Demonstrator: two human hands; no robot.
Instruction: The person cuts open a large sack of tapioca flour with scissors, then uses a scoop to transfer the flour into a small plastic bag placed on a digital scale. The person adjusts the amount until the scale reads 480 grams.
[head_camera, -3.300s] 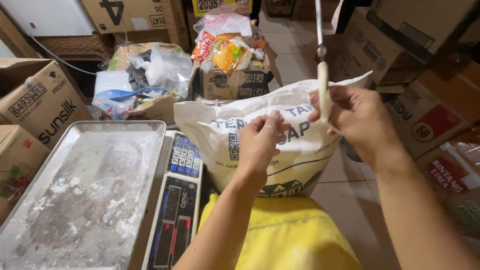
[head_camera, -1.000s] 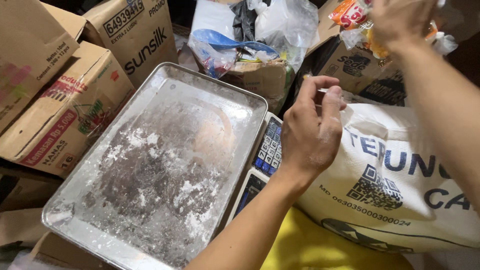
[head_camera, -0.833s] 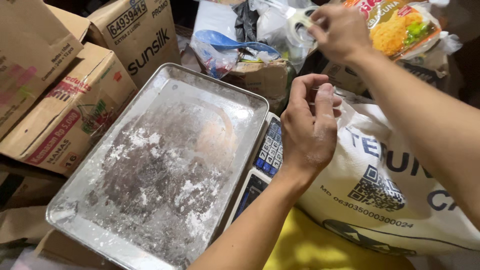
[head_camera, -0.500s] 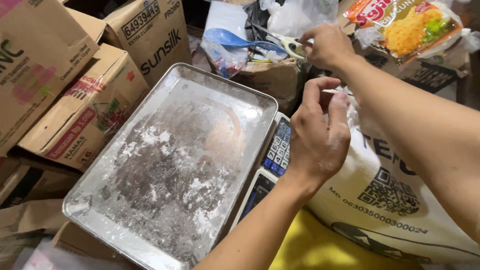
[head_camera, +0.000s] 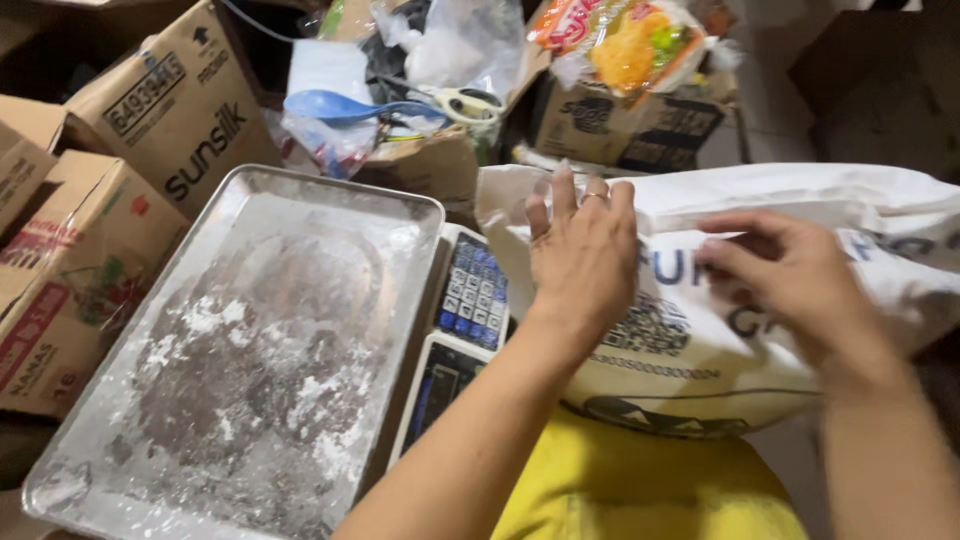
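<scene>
Head view, looking down. A large white sack with dark printed lettering lies across the centre and right of the frame, its top edge toward the upper part of the picture. The left hand rests flat on the upper left part of the sack, fingers extended and slightly spread, a ring on one finger; it grips nothing. The right hand, at centre right and blurred, lies on the sack with its fingers curled toward the cloth; whether they pinch the fabric cannot be told. Left of the sack, an electronic scale with a blue keypad carries a wide metal tray dusted with white powder. Cardboard boxes fill the left edge and upper left. At upper centre lie a blue plastic scoop, scissors and clear plastic bags. Yellow cloth shows at the lower centre.
</scene>
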